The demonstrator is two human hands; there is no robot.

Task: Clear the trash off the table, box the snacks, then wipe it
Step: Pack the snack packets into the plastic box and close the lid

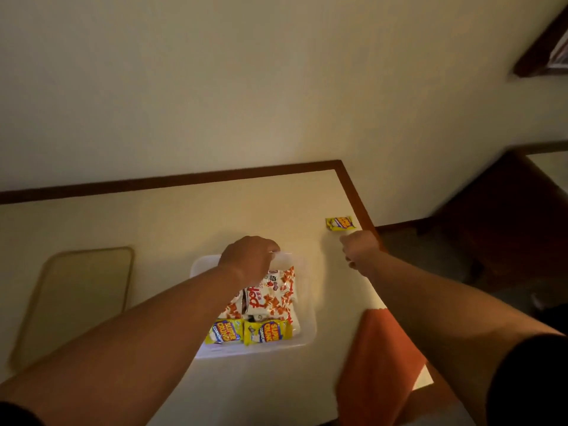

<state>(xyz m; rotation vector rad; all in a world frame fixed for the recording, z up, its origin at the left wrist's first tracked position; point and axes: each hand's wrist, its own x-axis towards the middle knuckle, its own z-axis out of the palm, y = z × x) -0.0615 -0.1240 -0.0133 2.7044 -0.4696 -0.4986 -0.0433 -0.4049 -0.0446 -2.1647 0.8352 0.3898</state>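
Pinches the clear top edge of the white-and-orange snack bag [276, 295] between the curled fingers [268, 246] of the left hand [249, 259], knuckles up, directly above the far rim of the box [310, 321]. Holds the bag lying inside the box, top end at the far rim, bottom end toward the middle. Has a pair of yellow packets [267, 331] side by side in the near end of the box, touching the bag's lower edge.

Bunches the right hand [361, 249] into a fist, fingers tucked under and out of sight. Cannot tell, through the blur, whether pressed together or pinching anything. Sits just short of the lone yellow packet [340, 223], near it but apparently not touching, close to the table's far right corner.

Stretches both bare forearms out from dark sleeves [528, 382] over the pale table [184, 216] with its brown edging. Has an orange cloth [378, 358] lying at the table's right edge, partly under the right forearm, beside the box. Has a tan tray [76, 299] flat on the table, well to the left of the box. Backs onto a plain cream wall [246, 87], with dark wooden furniture [491, 210] off to the right.
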